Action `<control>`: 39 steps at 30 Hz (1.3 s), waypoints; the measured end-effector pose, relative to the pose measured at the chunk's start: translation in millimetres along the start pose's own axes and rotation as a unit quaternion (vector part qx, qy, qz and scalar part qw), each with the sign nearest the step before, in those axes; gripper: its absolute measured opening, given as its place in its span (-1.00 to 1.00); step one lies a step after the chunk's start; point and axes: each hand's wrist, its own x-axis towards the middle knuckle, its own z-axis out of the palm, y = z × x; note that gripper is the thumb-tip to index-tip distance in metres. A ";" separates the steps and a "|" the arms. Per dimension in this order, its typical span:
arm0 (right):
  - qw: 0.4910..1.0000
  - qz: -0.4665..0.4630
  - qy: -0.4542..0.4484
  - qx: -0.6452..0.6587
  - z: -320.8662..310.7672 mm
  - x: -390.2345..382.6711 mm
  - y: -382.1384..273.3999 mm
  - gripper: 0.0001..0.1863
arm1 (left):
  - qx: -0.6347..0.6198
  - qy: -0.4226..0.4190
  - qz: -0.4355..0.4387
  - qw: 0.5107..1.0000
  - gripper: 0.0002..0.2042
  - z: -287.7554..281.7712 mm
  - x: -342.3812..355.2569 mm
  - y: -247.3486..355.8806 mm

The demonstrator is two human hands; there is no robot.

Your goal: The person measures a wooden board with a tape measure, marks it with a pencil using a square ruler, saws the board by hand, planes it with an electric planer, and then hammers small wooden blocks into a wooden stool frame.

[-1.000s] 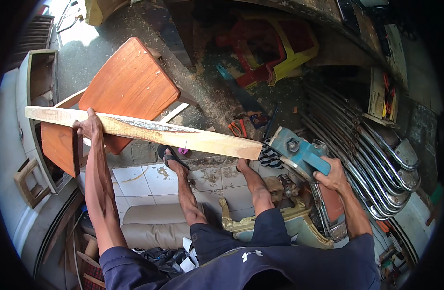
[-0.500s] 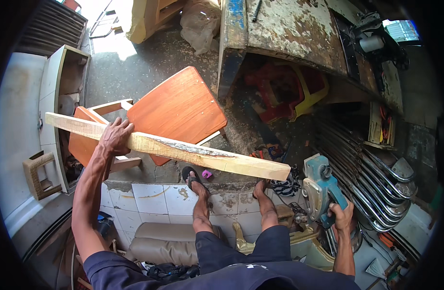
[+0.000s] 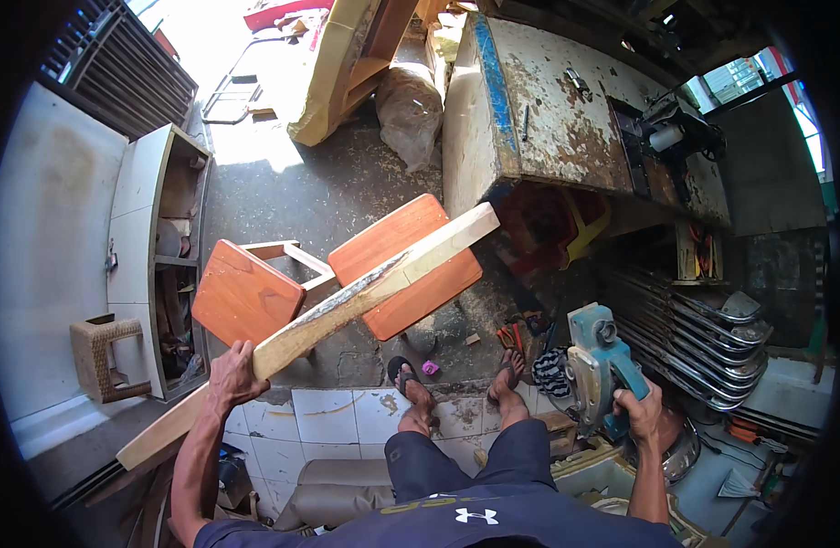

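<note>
My left hand [image 3: 237, 373] is closed around a long, pale wooden plank [image 3: 369, 290] with a dark, rough strip along one edge. The plank slants across the view from lower left to upper middle. At the right, my right hand [image 3: 641, 413] grips the handle of a teal electric planer [image 3: 595, 361], held up apart from the plank. Beyond the plank stand a wooden stool with a reddish-brown top [image 3: 246, 292] and another reddish-brown wooden top [image 3: 388, 239], which the plank partly covers.
A worn workbench [image 3: 557, 100] with a sewing machine [image 3: 676, 137] stands at the far right. Stacked chrome chair frames [image 3: 685, 342] lie at the right. An open cabinet [image 3: 155, 237] and a woven stool [image 3: 109, 356] are at the left. A tiled ledge [image 3: 324, 416] runs before me.
The plank has swung: its far end rose and moved away, while its left end dropped toward me with my left hand. The planer stays in my right hand. The view has tilted up.
</note>
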 end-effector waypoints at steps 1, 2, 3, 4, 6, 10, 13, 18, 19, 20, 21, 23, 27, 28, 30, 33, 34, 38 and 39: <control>0.999 0.001 -0.031 -0.016 11.6 -0.9 -8.2 -0.72 | -0.007 -0.013 -0.010 1.000 -0.49 4.1 -13.5 1.5; 0.998 0.002 -0.061 -0.033 20.4 0.3 -15.5 -0.73 | -0.016 -0.026 -0.020 0.999 -0.49 8.6 -26.8 3.6; 0.990 -0.023 -0.099 -0.101 26.7 3.3 -18.6 -0.71 | -0.037 -0.020 -0.021 0.999 -0.50 14.4 -41.7 4.6; 0.985 -0.028 -0.128 -0.108 39.5 4.8 -26.6 -0.68 | -0.056 -0.015 -0.022 0.998 -0.50 19.7 -56.8 4.3; 0.982 -0.021 -0.170 -0.085 64.2 9.8 -37.9 -0.67 | -0.074 -0.017 -0.060 0.995 -0.50 24.0 -80.5 8.3; 0.977 -0.022 -0.211 -0.010 118.2 27.1 -64.8 -0.68 | -0.112 -0.042 -0.112 0.987 -0.50 36.2 -89.6 42.9; 0.970 -0.048 -0.237 0.035 167.1 54.3 -80.7 -0.70 | -0.157 -0.002 -0.140 0.978 -0.48 39.8 -79.4 88.5; 0.970 -0.049 -0.199 0.131 252.4 104.0 -100.1 -0.75 | -0.200 0.059 -0.189 0.960 -0.41 77.4 -13.3 185.7; 0.972 -0.033 -0.192 0.128 265.0 117.4 -102.5 -0.74 | -0.218 0.054 -0.191 0.956 -0.39 79.7 0.6 205.9; 0.977 -0.036 -0.184 0.102 276.5 122.4 -111.9 -0.73 | -0.233 0.037 -0.194 0.952 -0.38 85.2 4.0 223.3; 0.975 -0.043 -0.196 0.092 286.4 134.8 -121.1 -0.72 | -0.256 0.042 -0.202 0.945 -0.37 94.0 15.6 239.0; 0.971 -0.042 -0.219 0.083 309.3 154.7 -129.5 -0.71 | -0.290 0.038 -0.238 0.926 -0.36 109.7 23.2 261.9; 0.971 -0.022 -0.236 0.025 338.9 204.5 -112.3 -0.66 | -0.325 0.026 -0.279 0.903 -0.37 125.9 34.3 319.5; 0.969 -0.023 -0.243 0.017 345.6 212.6 -106.9 -0.65 | -0.327 0.024 -0.295 0.897 -0.37 128.5 33.3 331.4; 0.967 -0.008 -0.256 0.008 356.3 211.7 -105.5 -0.64 | -0.327 0.028 -0.322 0.888 -0.37 130.1 28.6 346.5; 0.967 -0.027 -0.247 -0.054 361.9 210.1 -87.0 -0.60 | -0.348 0.017 -0.351 0.869 -0.37 134.1 13.2 367.5; 0.966 -0.020 -0.252 -0.060 364.6 207.0 -80.3 -0.60 | -0.350 0.009 -0.357 0.866 -0.37 138.0 8.6 370.6; 0.967 -0.021 -0.245 -0.059 378.6 197.4 -63.1 -0.57 | -0.359 -0.008 -0.389 0.849 -0.37 159.4 1.3 384.9; 0.969 -0.059 -0.236 -0.049 387.8 203.1 -62.4 -0.68 | -0.359 -0.003 -0.395 0.846 -0.37 165.4 0.5 389.6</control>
